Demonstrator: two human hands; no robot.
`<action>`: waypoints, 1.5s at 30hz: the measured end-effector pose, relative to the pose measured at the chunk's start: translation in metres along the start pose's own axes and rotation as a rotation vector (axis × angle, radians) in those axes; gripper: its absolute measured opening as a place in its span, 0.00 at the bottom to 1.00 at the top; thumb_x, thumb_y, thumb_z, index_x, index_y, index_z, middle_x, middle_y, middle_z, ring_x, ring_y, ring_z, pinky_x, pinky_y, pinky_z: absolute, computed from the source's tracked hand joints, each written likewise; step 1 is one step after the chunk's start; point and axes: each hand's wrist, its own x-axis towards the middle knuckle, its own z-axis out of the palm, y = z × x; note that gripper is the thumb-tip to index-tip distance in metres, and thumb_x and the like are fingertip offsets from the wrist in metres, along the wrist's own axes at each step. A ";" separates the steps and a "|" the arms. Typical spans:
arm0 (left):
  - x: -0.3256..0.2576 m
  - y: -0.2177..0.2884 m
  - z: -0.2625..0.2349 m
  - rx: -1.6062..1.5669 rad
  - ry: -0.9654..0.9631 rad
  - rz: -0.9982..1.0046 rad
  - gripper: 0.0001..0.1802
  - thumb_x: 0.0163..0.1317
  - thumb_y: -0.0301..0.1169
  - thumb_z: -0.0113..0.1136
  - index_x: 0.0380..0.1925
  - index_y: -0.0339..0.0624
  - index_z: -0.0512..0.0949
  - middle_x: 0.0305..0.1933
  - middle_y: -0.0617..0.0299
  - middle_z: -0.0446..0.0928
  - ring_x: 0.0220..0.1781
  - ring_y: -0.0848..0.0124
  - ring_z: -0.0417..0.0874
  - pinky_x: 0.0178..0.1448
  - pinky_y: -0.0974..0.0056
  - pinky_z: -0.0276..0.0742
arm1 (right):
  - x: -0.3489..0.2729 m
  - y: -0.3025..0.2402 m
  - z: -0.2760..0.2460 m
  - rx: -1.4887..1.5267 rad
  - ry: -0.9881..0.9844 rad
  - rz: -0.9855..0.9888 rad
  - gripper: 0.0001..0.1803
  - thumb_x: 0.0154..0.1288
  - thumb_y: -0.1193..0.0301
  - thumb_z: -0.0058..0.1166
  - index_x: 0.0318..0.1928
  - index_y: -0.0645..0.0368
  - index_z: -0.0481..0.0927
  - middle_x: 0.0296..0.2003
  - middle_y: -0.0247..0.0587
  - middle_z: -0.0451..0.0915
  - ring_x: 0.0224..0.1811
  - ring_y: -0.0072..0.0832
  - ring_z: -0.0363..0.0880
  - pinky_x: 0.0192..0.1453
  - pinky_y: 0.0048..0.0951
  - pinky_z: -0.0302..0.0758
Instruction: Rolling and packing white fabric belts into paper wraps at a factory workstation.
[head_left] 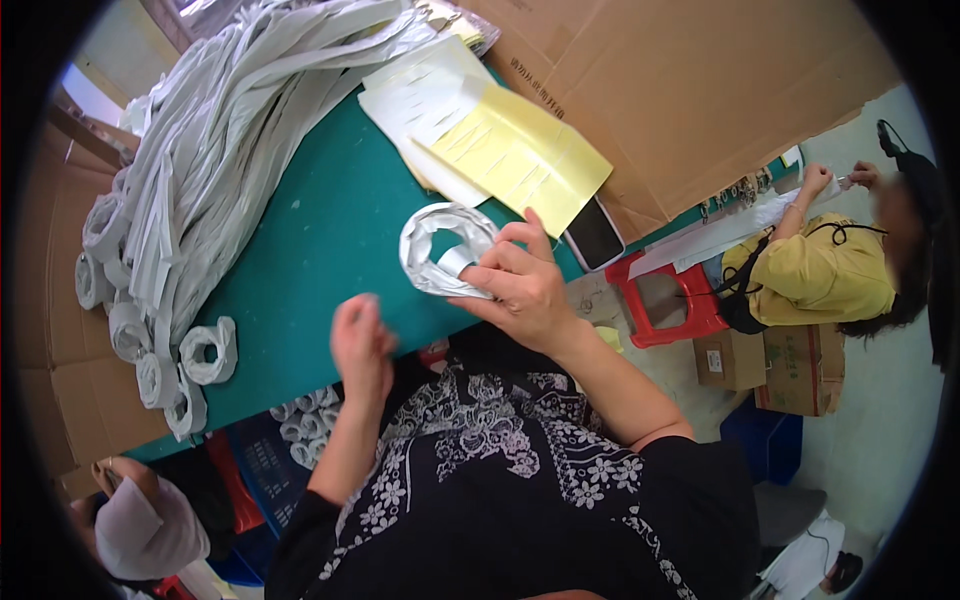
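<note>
With our right hand (pixel 528 288) we pinch a white coil (pixel 417 258) above the worktop (pixel 300 265); our left hand (pixel 362 348) blurs, its state we cannot tell.

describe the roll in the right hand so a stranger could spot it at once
Find the big green table, then the right hand above its near edge. The pale, ring-shaped roll between its thumb and fingers is the one. Unlike the similar rolls gathered at the table's left end, it is held in a hand.
</note>
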 end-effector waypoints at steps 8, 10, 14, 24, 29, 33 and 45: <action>0.002 0.049 0.050 1.551 -0.236 0.413 0.16 0.54 0.39 0.62 0.42 0.49 0.76 0.11 0.61 0.71 0.13 0.65 0.75 0.19 0.65 0.67 | 0.009 -0.006 -0.001 -0.287 -0.211 -0.285 0.09 0.50 0.62 0.59 0.32 0.49 0.78 0.30 0.29 0.68 0.57 0.31 0.65 0.64 0.70 0.37; 0.005 0.052 0.049 1.578 -0.258 0.362 0.17 0.56 0.42 0.59 0.42 0.46 0.75 0.12 0.58 0.73 0.14 0.62 0.76 0.19 0.63 0.67 | 0.010 -0.002 0.003 -0.308 -0.241 -0.330 0.09 0.50 0.63 0.58 0.31 0.50 0.78 0.31 0.30 0.68 0.57 0.32 0.65 0.64 0.69 0.38; 0.015 0.055 0.045 1.124 -0.348 -0.097 0.14 0.57 0.34 0.61 0.40 0.39 0.74 0.11 0.62 0.72 0.10 0.72 0.73 0.16 0.69 0.64 | 0.010 -0.003 0.006 -0.239 -0.275 -0.373 0.09 0.47 0.67 0.60 0.31 0.53 0.77 0.33 0.33 0.69 0.57 0.35 0.66 0.63 0.66 0.49; 0.026 0.043 0.029 0.167 -0.294 -0.557 0.09 0.58 0.28 0.59 0.36 0.32 0.76 0.17 0.65 0.75 0.10 0.81 0.67 0.14 0.76 0.62 | 0.007 -0.001 0.015 -0.152 -0.221 -0.429 0.13 0.41 0.73 0.63 0.30 0.59 0.76 0.33 0.37 0.71 0.53 0.39 0.69 0.51 0.33 0.74; 0.019 0.036 0.035 0.421 -0.342 -0.391 0.10 0.61 0.30 0.57 0.33 0.33 0.77 0.16 0.65 0.73 0.10 0.81 0.66 0.12 0.77 0.60 | 0.008 0.003 0.013 0.104 -0.291 -0.228 0.11 0.43 0.73 0.62 0.30 0.59 0.75 0.34 0.36 0.71 0.54 0.39 0.69 0.50 0.33 0.74; 0.024 0.036 0.026 0.468 -0.340 -0.425 0.11 0.62 0.34 0.56 0.25 0.38 0.76 0.10 0.68 0.68 0.06 0.80 0.63 0.10 0.76 0.58 | 0.004 -0.001 0.014 -0.064 -0.274 -0.334 0.11 0.44 0.73 0.61 0.31 0.58 0.75 0.34 0.36 0.71 0.54 0.39 0.69 0.50 0.32 0.74; 0.012 0.037 0.000 0.466 -0.460 -0.184 0.06 0.59 0.27 0.59 0.34 0.36 0.81 0.13 0.67 0.73 0.11 0.82 0.68 0.15 0.74 0.64 | 0.016 -0.008 0.018 -0.020 -0.318 -0.293 0.12 0.43 0.73 0.62 0.32 0.55 0.78 0.33 0.35 0.72 0.54 0.39 0.70 0.49 0.32 0.74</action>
